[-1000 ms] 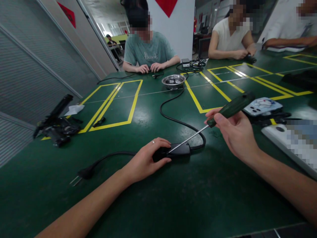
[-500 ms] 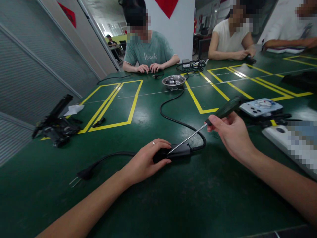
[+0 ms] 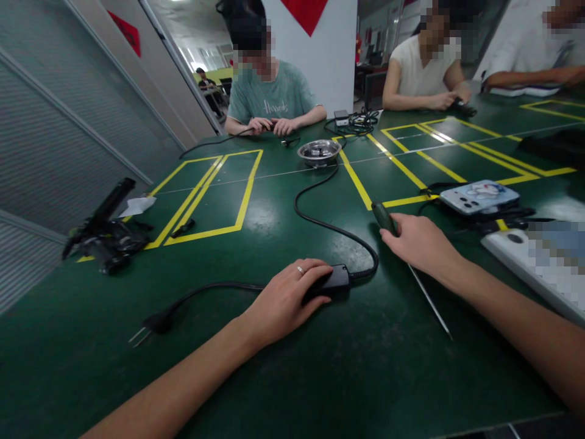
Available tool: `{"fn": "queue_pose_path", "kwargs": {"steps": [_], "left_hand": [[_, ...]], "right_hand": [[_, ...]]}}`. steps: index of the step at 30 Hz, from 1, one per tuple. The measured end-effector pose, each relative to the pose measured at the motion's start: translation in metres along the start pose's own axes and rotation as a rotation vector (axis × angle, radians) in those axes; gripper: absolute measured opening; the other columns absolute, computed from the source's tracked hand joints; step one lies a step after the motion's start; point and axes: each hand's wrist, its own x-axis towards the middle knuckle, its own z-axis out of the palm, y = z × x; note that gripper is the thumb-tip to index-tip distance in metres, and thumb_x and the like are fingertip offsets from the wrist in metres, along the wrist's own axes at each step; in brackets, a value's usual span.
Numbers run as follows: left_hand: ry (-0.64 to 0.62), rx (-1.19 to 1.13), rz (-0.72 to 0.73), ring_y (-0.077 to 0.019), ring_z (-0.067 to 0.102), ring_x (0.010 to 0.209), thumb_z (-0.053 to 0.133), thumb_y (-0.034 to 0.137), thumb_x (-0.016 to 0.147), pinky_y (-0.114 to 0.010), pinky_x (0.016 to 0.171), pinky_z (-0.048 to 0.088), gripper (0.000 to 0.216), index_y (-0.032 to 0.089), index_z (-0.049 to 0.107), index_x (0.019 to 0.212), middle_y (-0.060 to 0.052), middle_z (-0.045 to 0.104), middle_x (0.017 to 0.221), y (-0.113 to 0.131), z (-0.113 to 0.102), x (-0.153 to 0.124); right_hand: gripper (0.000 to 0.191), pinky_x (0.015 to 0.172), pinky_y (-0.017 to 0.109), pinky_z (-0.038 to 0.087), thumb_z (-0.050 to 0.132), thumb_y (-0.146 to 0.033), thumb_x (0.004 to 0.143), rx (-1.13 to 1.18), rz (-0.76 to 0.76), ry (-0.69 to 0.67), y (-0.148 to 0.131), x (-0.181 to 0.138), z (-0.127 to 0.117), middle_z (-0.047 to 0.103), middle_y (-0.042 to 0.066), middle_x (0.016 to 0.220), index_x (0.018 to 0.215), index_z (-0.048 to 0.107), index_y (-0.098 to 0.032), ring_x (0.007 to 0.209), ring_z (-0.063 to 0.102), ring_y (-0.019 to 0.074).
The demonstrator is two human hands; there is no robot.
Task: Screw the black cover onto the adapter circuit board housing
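Observation:
My left hand (image 3: 292, 299) rests over a black power adapter (image 3: 339, 278) on the green table, its fingers and thumb wrapped round the sides and covering much of it. From the adapter a cord runs left to a two-pin plug (image 3: 158, 322). Another black cable (image 3: 377, 259) leaves its right end and curves back towards a metal bowl (image 3: 319, 151). To the right, my right hand (image 3: 418, 241) is closed on a screwdriver (image 3: 382, 216) by its dark green handle. The screwdriver's long shaft points down towards me, its tip away from the adapter.
Black tools or clamp parts (image 3: 107, 235) lie at the left, near a small black piece (image 3: 183, 228). A phone (image 3: 479, 196) and a white device (image 3: 534, 262) are at the right. Across the table, co-workers sit by coiled cables (image 3: 361, 124). Yellow tape (image 3: 205, 231) marks the tabletop.
The screwdriver tip has left the adapter, and the tool has swung round so its shaft points towards me. My left hand has slid right along the adapter.

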Motion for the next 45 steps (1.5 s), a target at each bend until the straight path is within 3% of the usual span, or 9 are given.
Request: {"fn": "queue_pose_path", "kwargs": {"steps": [4,7,12,15,19,27,34,38,45], "left_hand": [[-0.024,0.043,-0.02,-0.025,0.054,0.116,0.054,0.028,0.093,-0.044,0.1,0.048,0.047,0.025,0.041,0.137,-0.011,0.05,0.132,-0.007,-0.006,-0.007],[-0.05,0.145,-0.092,-0.0253,0.054,0.116,0.049,0.027,0.095,-0.045,0.102,0.046,0.045,0.025,0.039,0.139,-0.011,0.049,0.134,-0.024,-0.03,-0.017],[0.073,0.414,-0.36,-0.0289,0.055,0.11,0.045,0.037,0.097,-0.051,0.101,0.043,0.045,0.019,0.04,0.138,-0.012,0.051,0.125,-0.083,-0.091,-0.045],[0.132,0.431,-0.509,-0.0282,0.05,0.118,0.04,0.041,0.099,-0.05,0.107,0.038,0.049,0.013,0.038,0.139,-0.011,0.05,0.127,-0.126,-0.112,-0.063],[0.08,0.378,-0.567,-0.0283,0.055,0.112,0.046,0.049,0.095,-0.047,0.103,0.043,0.056,0.006,0.047,0.131,-0.012,0.057,0.122,-0.163,-0.112,-0.076],[0.096,0.329,-0.672,-0.0237,0.058,0.104,0.037,0.067,0.092,-0.036,0.093,0.05,0.068,0.014,0.048,0.133,-0.002,0.057,0.12,-0.172,-0.113,-0.089],[0.14,0.296,-0.825,-0.0246,0.061,0.088,0.053,0.07,0.079,-0.036,0.079,0.051,0.077,0.012,0.054,0.13,-0.012,0.063,0.112,-0.209,-0.113,-0.095],[0.162,0.289,-0.857,-0.021,0.059,0.078,0.049,0.068,0.082,-0.032,0.069,0.048,0.074,0.017,0.049,0.135,-0.009,0.062,0.109,-0.207,-0.109,-0.094],[0.151,0.293,-0.8,-0.0194,0.058,0.085,0.045,0.059,0.088,-0.029,0.074,0.048,0.065,0.017,0.041,0.138,-0.009,0.057,0.119,-0.197,-0.102,-0.088]], "right_hand": [[0.038,0.066,0.039,0.047,0.043,-0.04,0.09,-0.223,0.026,-0.117,0.001,-0.003,0.011,0.068,0.017,0.094,0.105,0.063,-0.012,0.083,0.067,0.031],[0.043,0.07,0.04,0.049,0.04,-0.04,0.092,-0.235,0.027,-0.108,0.002,-0.004,0.012,0.064,0.02,0.108,0.116,0.059,-0.01,0.089,0.067,0.0314],[0.046,0.071,0.043,0.05,0.037,-0.042,0.093,-0.211,0.021,-0.108,0.002,-0.004,0.01,0.063,0.02,0.111,0.122,0.054,-0.011,0.09,0.066,0.0329],[0.045,0.07,0.044,0.05,0.035,-0.042,0.093,-0.204,0.019,-0.102,0.003,-0.004,0.011,0.063,0.019,0.111,0.121,0.054,-0.012,0.088,0.066,0.0335],[0.043,0.07,0.043,0.05,0.037,-0.042,0.093,-0.207,0.006,-0.093,0.005,-0.004,0.012,0.064,0.018,0.109,0.117,0.056,-0.012,0.089,0.066,0.0334],[0.033,0.065,0.04,0.048,0.034,-0.033,0.093,-0.266,0.094,-0.113,0.006,-0.005,0.006,0.064,0.02,0.103,0.104,0.056,-0.011,0.086,0.067,0.0339],[0.029,0.067,0.041,0.049,0.032,-0.027,0.093,-0.328,0.187,-0.133,0.002,-0.004,0.001,0.064,0.02,0.101,0.104,0.053,-0.01,0.086,0.068,0.0352],[0.028,0.067,0.042,0.049,0.033,-0.026,0.093,-0.325,0.162,-0.115,0.001,-0.005,0.0,0.064,0.02,0.101,0.103,0.053,-0.01,0.087,0.068,0.0352],[0.028,0.064,0.043,0.049,0.033,-0.025,0.093,-0.313,0.13,-0.092,0.003,-0.006,0.003,0.064,0.021,0.1,0.102,0.055,-0.009,0.083,0.068,0.0352]]}}
